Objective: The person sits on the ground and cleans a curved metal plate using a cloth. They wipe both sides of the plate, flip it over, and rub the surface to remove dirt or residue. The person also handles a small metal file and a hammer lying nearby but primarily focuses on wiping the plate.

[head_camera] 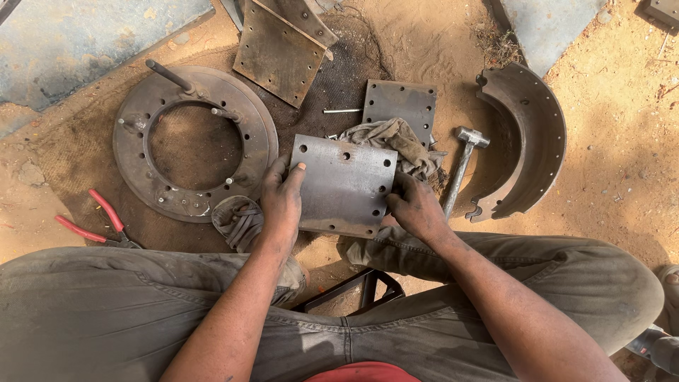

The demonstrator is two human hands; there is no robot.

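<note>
Curved drilled lining plate [344,185] clasped at its 2 side edges by left hand [281,201] and right hand [416,209], just right of ring-shaped backing plate [196,141], hammer [461,166] beyond; alignment apparently underway.
</note>
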